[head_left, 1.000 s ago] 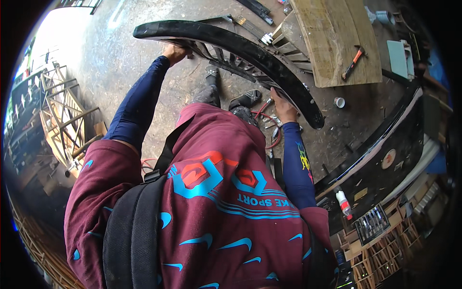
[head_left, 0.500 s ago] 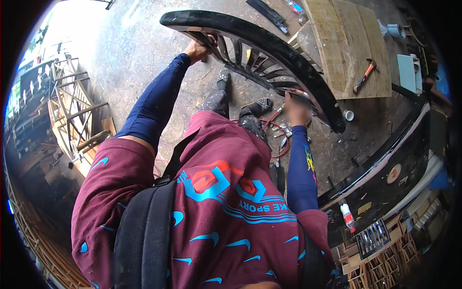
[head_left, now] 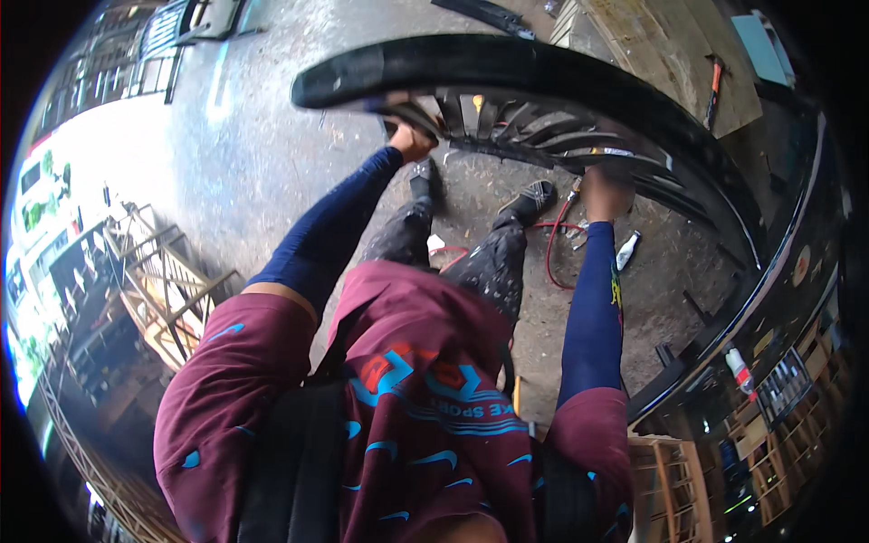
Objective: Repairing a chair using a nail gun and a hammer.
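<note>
A large black curved frame (head_left: 507, 68) with a thick arched rail and several slats fanning below it is held up in front of me, above the floor. My left hand (head_left: 413, 143) is closed round its left part, below the arched rail. Over on the other side, my right hand (head_left: 606, 195) grips the lower rail near the right slats; it is blurred and its fingers are partly hidden. The arched rail stretches far to the right, past my right hand.
A red hose (head_left: 550, 258) and a white bottle-shaped thing (head_left: 626, 251) lie on the floor near my feet. Plywood (head_left: 665, 50) with a hammer (head_left: 714, 90) on it is at the far right. Wooden frames (head_left: 167, 281) stand left; a long black panel (head_left: 724, 330) edges the right.
My view has shifted. The frame's right end has swung outward to the right, and its arch looks flatter and wider. My right hand has moved right with it; both hands keep hold.
</note>
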The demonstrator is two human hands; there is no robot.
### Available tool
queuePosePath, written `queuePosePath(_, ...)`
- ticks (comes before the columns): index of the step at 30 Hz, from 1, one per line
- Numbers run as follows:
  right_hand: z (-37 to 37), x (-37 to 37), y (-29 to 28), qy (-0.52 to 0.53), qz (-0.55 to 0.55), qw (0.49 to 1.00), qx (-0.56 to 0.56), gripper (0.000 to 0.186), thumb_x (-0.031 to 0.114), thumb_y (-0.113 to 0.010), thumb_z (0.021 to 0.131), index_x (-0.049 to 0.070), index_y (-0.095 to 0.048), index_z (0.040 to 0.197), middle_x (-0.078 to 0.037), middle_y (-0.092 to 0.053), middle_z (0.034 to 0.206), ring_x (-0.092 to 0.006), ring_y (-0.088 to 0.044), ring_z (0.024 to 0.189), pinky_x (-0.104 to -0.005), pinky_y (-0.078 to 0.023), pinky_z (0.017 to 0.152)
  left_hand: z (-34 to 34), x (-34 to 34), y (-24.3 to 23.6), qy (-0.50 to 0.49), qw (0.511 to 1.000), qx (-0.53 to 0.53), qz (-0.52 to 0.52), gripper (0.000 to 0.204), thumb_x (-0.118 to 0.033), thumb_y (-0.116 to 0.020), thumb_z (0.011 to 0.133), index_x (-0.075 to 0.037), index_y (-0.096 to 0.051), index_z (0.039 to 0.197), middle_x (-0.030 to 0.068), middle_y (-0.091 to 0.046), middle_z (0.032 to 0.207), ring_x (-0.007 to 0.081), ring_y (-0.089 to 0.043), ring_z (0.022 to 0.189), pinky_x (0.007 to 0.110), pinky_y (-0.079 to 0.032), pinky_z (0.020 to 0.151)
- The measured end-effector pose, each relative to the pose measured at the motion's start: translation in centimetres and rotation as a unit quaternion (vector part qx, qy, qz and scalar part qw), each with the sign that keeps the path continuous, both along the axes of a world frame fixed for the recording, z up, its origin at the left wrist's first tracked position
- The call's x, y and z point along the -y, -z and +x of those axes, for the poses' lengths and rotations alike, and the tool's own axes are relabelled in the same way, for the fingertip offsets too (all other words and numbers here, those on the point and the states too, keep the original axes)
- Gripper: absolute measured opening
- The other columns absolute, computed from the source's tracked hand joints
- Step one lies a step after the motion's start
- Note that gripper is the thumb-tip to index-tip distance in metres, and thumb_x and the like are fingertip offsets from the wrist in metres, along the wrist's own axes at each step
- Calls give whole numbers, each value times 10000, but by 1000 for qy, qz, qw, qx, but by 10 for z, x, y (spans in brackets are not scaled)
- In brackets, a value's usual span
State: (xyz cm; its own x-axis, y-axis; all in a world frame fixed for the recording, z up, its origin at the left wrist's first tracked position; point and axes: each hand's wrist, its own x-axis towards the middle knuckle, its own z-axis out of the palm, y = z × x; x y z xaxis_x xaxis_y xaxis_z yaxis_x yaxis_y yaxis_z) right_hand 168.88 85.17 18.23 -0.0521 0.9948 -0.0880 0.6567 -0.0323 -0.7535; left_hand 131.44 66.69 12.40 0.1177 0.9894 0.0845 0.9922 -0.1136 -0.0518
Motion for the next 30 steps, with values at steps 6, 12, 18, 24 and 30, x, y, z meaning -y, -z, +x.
queuePosePath(6,20,-20,-33,128,-8,978,-162,310,184,-780,781,-25,-657,974,-151,-697,971,-244,-671,881,-349,-511,843,17,-52,-69,-149,753,617,-171,241,-148,-775,747,-23,-706,940,103,-713,814,247,-678,755,361,-545,706)
queuePosePath(12,-35,-140,-261,37,82,992,-88,353,296,-777,804,-11,-645,919,-49,-657,693,-122,-629,610,-270,-485,594,14,-139,-235,-131,492,859,-53,275,-176,-731,871,-22,-581,1043,76,-614,762,188,-633,676,335,-519,607)
queuePosePath(18,30,-150,-280,9,32,966,-256,391,454,-619,950,74,-621,1042,13,-590,745,-74,-565,609,-241,-427,540,19,-296,-322,-87,487,868,-50,311,-329,-665,937,-35,-569,905,62,-561,629,210,-595,552,331,-496,516)
queuePosePath(24,38,-256,-151,162,95,970,-156,541,467,-622,939,-23,-589,1167,-69,-656,895,-159,-611,696,-292,-500,636,33,-457,-253,-146,560,813,-61,285,-288,-714,907,-47,-562,895,63,-590,696,184,-599,550,315,-490,492)
queuePosePath(30,-4,-363,-58,157,35,977,-138,545,417,-552,970,-92,-581,1163,-327,-630,1071,-464,-598,1044,-459,-469,887,5,-592,-161,-246,643,722,-72,271,-268,-712,907,-31,-580,913,68,-591,698,180,-600,550,328,-503,504)
